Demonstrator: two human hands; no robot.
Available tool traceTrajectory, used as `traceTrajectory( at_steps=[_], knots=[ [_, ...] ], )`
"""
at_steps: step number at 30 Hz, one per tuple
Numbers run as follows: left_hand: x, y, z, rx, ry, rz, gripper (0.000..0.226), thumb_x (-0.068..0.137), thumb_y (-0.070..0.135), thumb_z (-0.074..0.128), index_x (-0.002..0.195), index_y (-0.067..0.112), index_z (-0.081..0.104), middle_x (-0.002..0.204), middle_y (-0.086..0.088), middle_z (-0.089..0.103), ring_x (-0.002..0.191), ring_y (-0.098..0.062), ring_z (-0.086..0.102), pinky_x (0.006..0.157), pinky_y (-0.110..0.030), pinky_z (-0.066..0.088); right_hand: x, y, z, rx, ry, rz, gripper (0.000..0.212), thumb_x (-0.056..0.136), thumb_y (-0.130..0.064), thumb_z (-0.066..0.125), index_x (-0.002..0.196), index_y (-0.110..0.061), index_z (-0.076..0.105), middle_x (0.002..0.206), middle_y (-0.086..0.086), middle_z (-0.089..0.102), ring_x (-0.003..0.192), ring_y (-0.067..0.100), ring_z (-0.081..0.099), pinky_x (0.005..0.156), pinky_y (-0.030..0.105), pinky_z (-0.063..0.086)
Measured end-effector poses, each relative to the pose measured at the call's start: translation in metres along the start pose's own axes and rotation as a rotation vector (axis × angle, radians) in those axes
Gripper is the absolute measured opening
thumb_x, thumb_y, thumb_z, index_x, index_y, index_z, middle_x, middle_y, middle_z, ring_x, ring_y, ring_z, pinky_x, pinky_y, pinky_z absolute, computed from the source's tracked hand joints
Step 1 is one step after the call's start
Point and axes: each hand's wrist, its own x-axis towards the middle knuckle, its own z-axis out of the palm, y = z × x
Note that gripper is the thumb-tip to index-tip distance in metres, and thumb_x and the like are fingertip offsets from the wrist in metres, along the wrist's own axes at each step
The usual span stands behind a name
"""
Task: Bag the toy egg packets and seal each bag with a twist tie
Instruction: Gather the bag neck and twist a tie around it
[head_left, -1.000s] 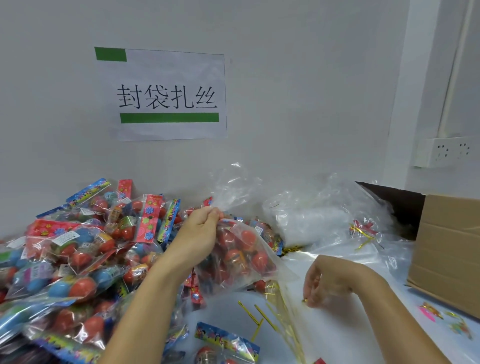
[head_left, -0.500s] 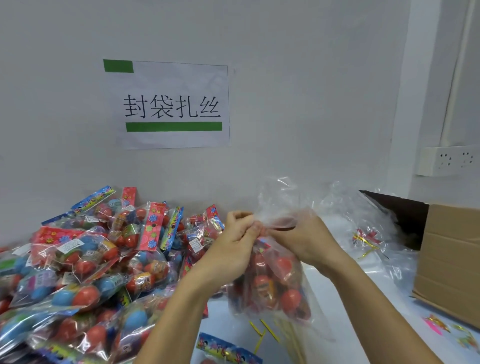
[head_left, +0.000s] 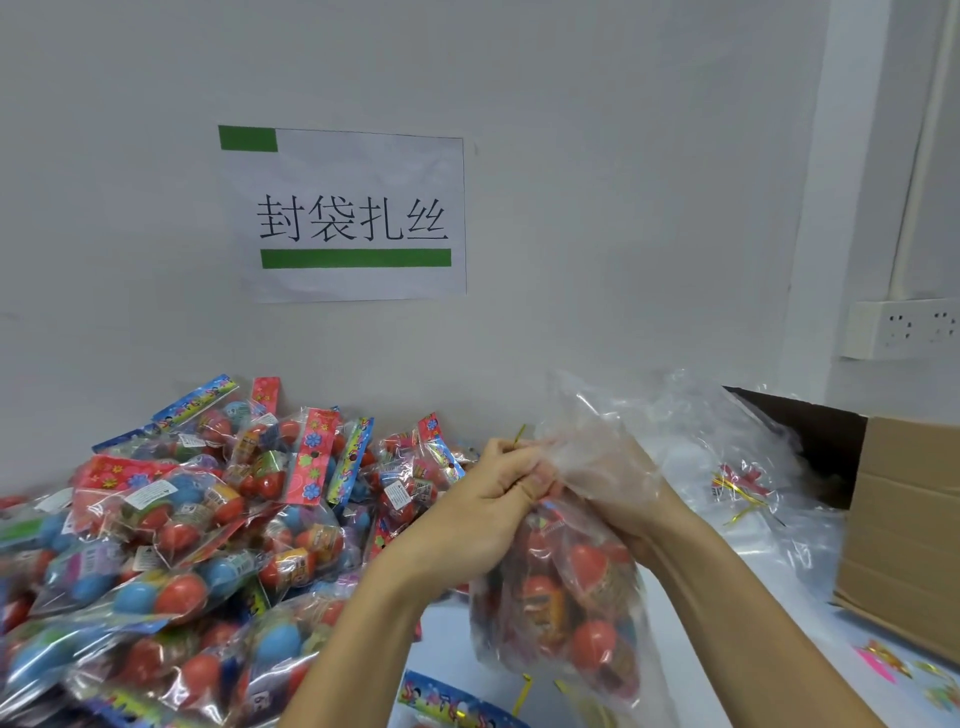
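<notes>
Two hands meet at the gathered neck of a clear plastic bag (head_left: 561, 613) held above the white tabletop (head_left: 727, 613). The left hand (head_left: 493, 509) grasps the crumpled neck with curled fingers, and a thin gold twist tie (head_left: 518, 434) pokes up from its grip. The right hand (head_left: 618, 499), seen through the loose, wrinkled film of the bag's top, clutches the same neck from the other side. Inside the bag hang glossy, rounded toy eggs, mostly red, in their own packets. To the left, a heaped pile of toy egg packets (head_left: 171, 545) with red and blue eggs and bright card headers rests against the wall. Spare gold ties (head_left: 522, 693) lie on the tabletop below the bag. More crinkled clear bags (head_left: 727, 431) sit behind, beside a brown corrugated cardboard box (head_left: 909, 535). A paper sign (head_left: 353, 218) with green bars hangs on the wall.
</notes>
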Motion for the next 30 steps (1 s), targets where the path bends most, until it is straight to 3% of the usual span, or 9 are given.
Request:
traceTrajectory(
  at_steps=[2, 4, 8, 12, 15, 19, 24, 27, 30],
  knots=[
    [0.001, 0.001, 0.002, -0.027, 0.021, -0.011, 0.031, 0.105, 0.028, 0.041, 0.081, 0.023, 0.059, 0.094, 0.011, 0.044, 0.09, 0.005, 0.047, 0.084, -0.005, 0.034, 0.0, -0.001, -0.001, -0.047, 0.021, -0.024, 0.013, 0.084, 0.0, 0.072, 0.071, -0.001, 0.068, 0.069, 0.015, 0.061, 0.065, 0.025, 0.059, 0.057, 0.034, 0.047],
    [0.001, 0.0, 0.004, -0.058, 0.037, -0.008, 0.032, 0.103, 0.034, 0.042, 0.082, 0.019, 0.06, 0.096, 0.004, 0.044, 0.088, 0.001, 0.048, 0.085, -0.009, 0.037, -0.001, 0.001, -0.003, -0.072, 0.057, -0.052, 0.036, 0.084, 0.006, 0.066, 0.056, -0.016, 0.066, 0.059, 0.003, 0.061, 0.054, 0.014, 0.057, 0.047, 0.022, 0.044],
    [0.004, -0.006, 0.006, -0.107, 0.064, 0.009, 0.038, 0.104, 0.03, 0.043, 0.104, -0.002, 0.062, 0.112, -0.018, 0.05, 0.105, -0.024, 0.054, 0.102, -0.029, 0.041, -0.002, 0.0, -0.008, -0.034, -0.006, -0.015, 0.013, 0.082, 0.007, 0.069, 0.071, 0.01, 0.062, 0.071, 0.015, 0.055, 0.069, 0.025, 0.053, 0.059, 0.032, 0.043],
    [0.004, -0.006, 0.01, -0.182, 0.079, 0.02, 0.031, 0.105, 0.023, 0.043, 0.095, -0.001, 0.061, 0.098, -0.006, 0.05, 0.091, -0.008, 0.052, 0.091, -0.024, 0.044, -0.004, -0.002, -0.014, -0.107, -0.064, -0.01, 0.014, 0.084, 0.01, 0.068, 0.073, 0.002, 0.071, 0.074, 0.016, 0.065, 0.071, 0.024, 0.061, 0.061, 0.03, 0.048],
    [0.006, -0.008, 0.012, -0.175, 0.094, 0.019, 0.033, 0.106, 0.024, 0.041, 0.101, -0.001, 0.061, 0.109, -0.013, 0.053, 0.1, -0.008, 0.051, 0.099, -0.031, 0.042, -0.005, -0.005, -0.018, -0.113, -0.113, 0.025, 0.007, 0.085, 0.002, 0.073, 0.084, -0.002, 0.078, 0.089, 0.024, 0.074, 0.082, 0.025, 0.07, 0.075, 0.033, 0.053],
    [0.006, -0.005, 0.014, -0.11, 0.104, 0.027, 0.032, 0.107, 0.025, 0.039, 0.091, 0.006, 0.059, 0.093, 0.001, 0.049, 0.091, -0.001, 0.05, 0.089, -0.015, 0.04, -0.006, -0.007, -0.021, -0.072, -0.174, 0.062, 0.011, 0.079, -0.01, 0.075, 0.071, -0.015, 0.081, 0.074, 0.005, 0.075, 0.066, 0.009, 0.071, 0.057, 0.016, 0.052],
    [0.008, -0.009, 0.017, 0.035, 0.091, 0.022, 0.032, 0.108, 0.023, 0.035, 0.087, 0.006, 0.052, 0.095, -0.004, 0.044, 0.091, -0.011, 0.045, 0.092, -0.028, 0.038, -0.006, -0.003, -0.024, -0.084, -0.138, 0.099, 0.031, 0.085, 0.001, 0.072, 0.061, -0.017, 0.078, 0.065, -0.002, 0.072, 0.056, 0.004, 0.067, 0.049, 0.013, 0.048],
    [0.008, -0.015, 0.019, 0.088, 0.098, -0.013, 0.033, 0.109, 0.026, 0.032, 0.103, 0.006, 0.058, 0.105, -0.008, 0.047, 0.102, -0.014, 0.048, 0.096, -0.024, 0.038, -0.007, -0.001, -0.021, -0.136, -0.125, 0.108, 0.009, 0.084, -0.006, 0.075, 0.078, -0.012, 0.08, 0.083, 0.009, 0.077, 0.073, 0.012, 0.072, 0.059, 0.019, 0.054],
    [0.008, -0.024, 0.023, 0.151, 0.137, -0.045, 0.031, 0.109, 0.025, 0.03, 0.102, 0.01, 0.057, 0.105, -0.005, 0.047, 0.1, -0.009, 0.049, 0.09, -0.019, 0.036, -0.007, 0.008, -0.019, -0.251, -0.091, 0.118, 0.01, 0.086, -0.001, 0.073, 0.093, -0.006, 0.079, 0.093, 0.011, 0.078, 0.087, 0.019, 0.073, 0.076, 0.027, 0.058]
  ],
)
